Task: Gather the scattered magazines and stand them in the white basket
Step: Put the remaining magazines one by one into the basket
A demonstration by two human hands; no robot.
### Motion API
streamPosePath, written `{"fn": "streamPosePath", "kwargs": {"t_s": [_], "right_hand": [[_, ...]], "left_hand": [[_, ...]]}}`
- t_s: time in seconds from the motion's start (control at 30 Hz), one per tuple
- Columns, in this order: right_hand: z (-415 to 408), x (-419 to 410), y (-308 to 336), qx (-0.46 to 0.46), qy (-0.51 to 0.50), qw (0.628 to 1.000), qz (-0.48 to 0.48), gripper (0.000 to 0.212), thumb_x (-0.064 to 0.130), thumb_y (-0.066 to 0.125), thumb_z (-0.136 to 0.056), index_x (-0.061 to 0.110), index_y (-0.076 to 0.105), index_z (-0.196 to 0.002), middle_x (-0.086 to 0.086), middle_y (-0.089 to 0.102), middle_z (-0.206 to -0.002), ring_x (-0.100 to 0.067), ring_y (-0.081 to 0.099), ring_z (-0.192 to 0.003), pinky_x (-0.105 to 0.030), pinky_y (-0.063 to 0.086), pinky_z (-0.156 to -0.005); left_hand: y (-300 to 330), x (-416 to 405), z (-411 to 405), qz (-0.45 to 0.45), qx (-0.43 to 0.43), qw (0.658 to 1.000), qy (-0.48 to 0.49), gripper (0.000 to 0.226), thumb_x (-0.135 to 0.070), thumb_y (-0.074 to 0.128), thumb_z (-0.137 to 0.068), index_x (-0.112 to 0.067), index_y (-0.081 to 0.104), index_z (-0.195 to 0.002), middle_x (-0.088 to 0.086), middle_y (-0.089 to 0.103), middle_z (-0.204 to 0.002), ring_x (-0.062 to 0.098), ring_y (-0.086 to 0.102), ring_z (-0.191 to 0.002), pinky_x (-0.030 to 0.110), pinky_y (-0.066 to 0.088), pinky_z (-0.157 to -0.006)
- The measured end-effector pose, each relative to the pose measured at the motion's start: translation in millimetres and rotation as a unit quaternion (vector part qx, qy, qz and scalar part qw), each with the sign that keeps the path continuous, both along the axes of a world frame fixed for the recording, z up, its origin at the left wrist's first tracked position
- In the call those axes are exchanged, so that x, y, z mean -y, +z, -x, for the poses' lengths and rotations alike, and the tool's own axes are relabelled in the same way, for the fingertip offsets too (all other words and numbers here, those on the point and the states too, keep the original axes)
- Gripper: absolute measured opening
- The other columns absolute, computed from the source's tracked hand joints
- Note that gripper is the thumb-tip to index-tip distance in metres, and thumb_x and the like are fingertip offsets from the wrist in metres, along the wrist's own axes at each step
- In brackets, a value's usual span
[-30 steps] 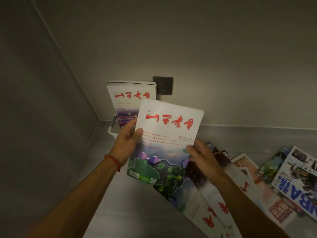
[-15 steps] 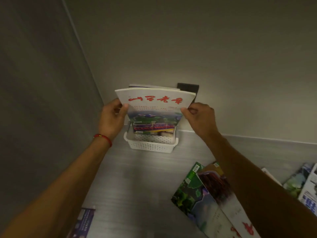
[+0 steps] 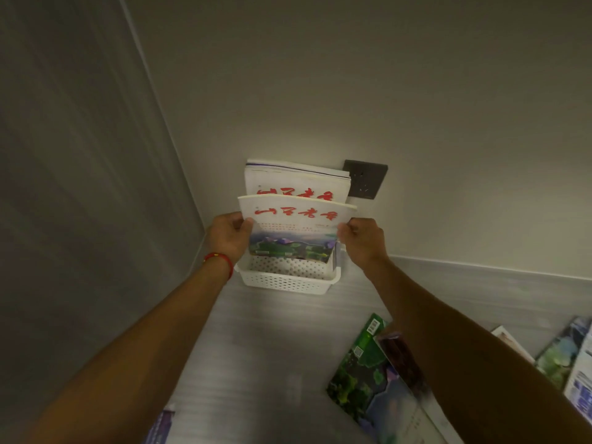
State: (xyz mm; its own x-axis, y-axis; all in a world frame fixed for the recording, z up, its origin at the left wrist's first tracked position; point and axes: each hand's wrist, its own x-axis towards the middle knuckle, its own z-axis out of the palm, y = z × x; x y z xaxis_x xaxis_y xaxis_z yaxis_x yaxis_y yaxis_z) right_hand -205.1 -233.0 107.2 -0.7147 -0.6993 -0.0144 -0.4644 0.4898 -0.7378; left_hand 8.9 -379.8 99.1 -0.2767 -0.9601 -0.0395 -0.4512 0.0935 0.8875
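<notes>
Left of centre, the left hand pinches one side edge of the white-covered, red-titled magazine, keeping it upright while it enters the perforated white plastic basket at frame centre; the right hand pinches the opposite edge. Loose glossy magazines lie lower right, seemingly awaiting collection.

You hold a white magazine with red lettering upright, its lower edge inside the white basket. Another like it stands behind. More magazines lie scattered at your right.
</notes>
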Motion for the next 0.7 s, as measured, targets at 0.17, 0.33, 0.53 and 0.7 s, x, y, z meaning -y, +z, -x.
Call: {"fn": "streamPosePath", "kwargs": {"t_s": [0.17, 0.33, 0.53, 0.7], "right_hand": [[-6.3, 2.4, -9.2, 0.113, -0.019, 0.993, 0.022, 0.022, 0.012, 0.061, -0.090, 0.009, 0.069, -0.111, -0.010, 0.069, -0.117, -0.021, 0.063, -0.088, -0.020, 0.049, -0.065], [-7.0, -10.1, -3.5, 0.190, 0.021, 0.981, 0.028, 0.038, 0.010, 0.063, -0.090, 0.009, 0.054, -0.127, -0.007, 0.060, -0.130, -0.025, 0.058, -0.116, -0.037, 0.054, -0.092], [-0.4, -72.1, -22.5, 0.125, 0.066, 0.990, -0.016, 0.032, 0.006, 0.056, -0.089, 0.007, 0.063, -0.120, -0.009, 0.064, -0.118, -0.027, 0.062, -0.106, -0.047, 0.051, -0.096], [18.7, -170.6, -73.7, 0.088, 0.020, 0.992, -0.090, 0.029, 0.002, 0.054, -0.091, 0.007, 0.063, -0.118, -0.012, 0.063, -0.117, -0.030, 0.060, -0.111, -0.037, 0.047, -0.096]], "left_hand": [[-7.2, 2.3, 10.8, -0.005, 0.026, 1.000, 0.000, 0.029, -0.021, 0.061, -0.090, -0.007, 0.069, -0.113, 0.017, 0.071, -0.117, 0.035, 0.068, -0.103, 0.047, 0.055, -0.093], [-2.4, -2.4, 18.9, -0.077, -0.045, 0.996, 0.003, 0.046, -0.018, 0.067, -0.088, -0.014, 0.051, -0.131, 0.005, 0.065, -0.122, 0.026, 0.063, -0.109, 0.043, 0.055, -0.093], [-7.9, -25.1, 15.8, -0.082, -0.056, 0.995, 0.011, 0.040, -0.008, 0.064, -0.089, -0.012, 0.053, -0.127, 0.002, 0.058, -0.121, 0.020, 0.056, -0.107, 0.030, 0.051, -0.080], [-28.8, -91.0, 13.5, 0.005, -0.038, 0.999, 0.010, 0.036, 0.008, 0.052, -0.086, -0.006, 0.062, -0.118, 0.011, 0.063, -0.119, 0.033, 0.061, -0.107, 0.033, 0.049, -0.086]]}}
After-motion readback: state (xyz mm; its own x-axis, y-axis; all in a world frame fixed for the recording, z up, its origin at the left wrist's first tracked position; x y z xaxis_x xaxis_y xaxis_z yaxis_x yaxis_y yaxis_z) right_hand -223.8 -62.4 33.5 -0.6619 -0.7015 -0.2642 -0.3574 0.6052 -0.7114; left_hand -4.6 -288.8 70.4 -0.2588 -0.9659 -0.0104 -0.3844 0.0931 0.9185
